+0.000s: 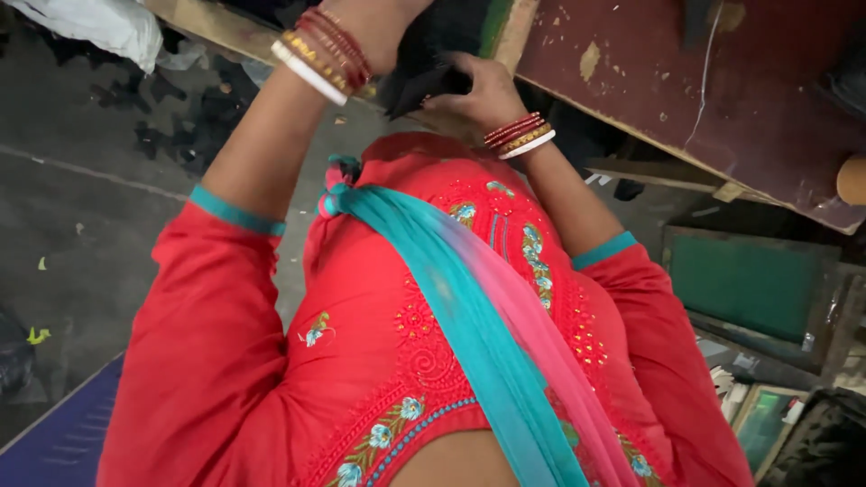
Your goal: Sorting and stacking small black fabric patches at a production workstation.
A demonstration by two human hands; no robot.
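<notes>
Both hands are reaching up toward the edge of the workbench (722, 81), and between them is sitting a piece of black cloth (424, 77). The right hand (478, 90) is lying against the cloth with its fingers curled round the cloth's edge — clamped on it, as far as I can tell from here. The left hand (379, 32) is rising out of the top of the view, so only the wrist and heel are showing; it is pressing against the cloth from the other side, but I cannot tell whether its fingers are apart or together.

Each wrist is wearing a stack of bangles (320, 50) — red, gold and one white. The sleeves (207, 361) are bright red with teal cuffs, and a teal-and-pink scarf (469, 325) is running diagonally down the embroidered red tunic.

The cloth is resting just at the bench's near edge, where the worn maroon top is meeting a pale wooden rim. A thin white cord (704, 72) is trailing across that top. Under the bench, to the right, a green-panelled frame (749, 289) is leaning, with smaller frames just beside it lower down. To the left, the grey floor (81, 225) is carrying dark scraps and a white sack (90, 22) near the top corner.
</notes>
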